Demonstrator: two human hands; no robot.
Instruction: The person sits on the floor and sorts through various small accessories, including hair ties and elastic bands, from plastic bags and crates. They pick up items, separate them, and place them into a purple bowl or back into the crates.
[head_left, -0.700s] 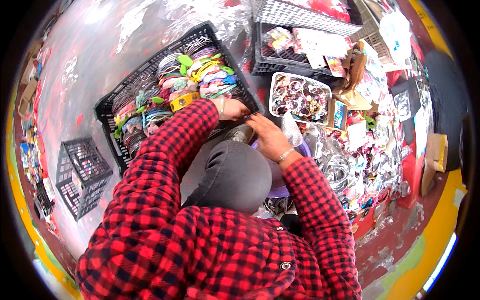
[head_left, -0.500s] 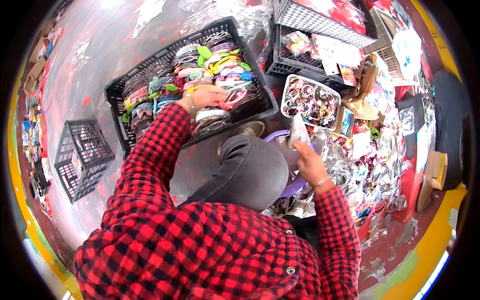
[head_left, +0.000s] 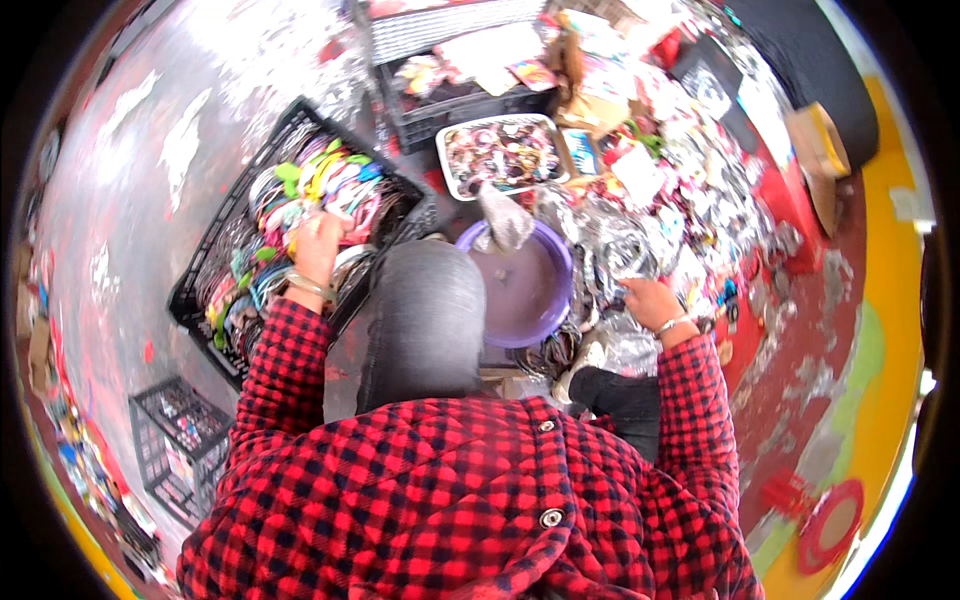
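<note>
The black crate (head_left: 420,212) on the grey floor (head_left: 100,340) looks well filled from here: colourful bundled bands (head_left: 330,180) run most of its length, corner to corner. The left hand (head_left: 318,245) is over them, about midway along, toward the crate's near long edge; I can't tell whether its grip has closed on one. The right hand (head_left: 650,302), fingers curled, is by the plastic-wrapped heap (head_left: 630,235), its grip also unclear. That heap spreads loose beyond the purple basin (head_left: 520,305), so I'd judge plenty is left.
</note>
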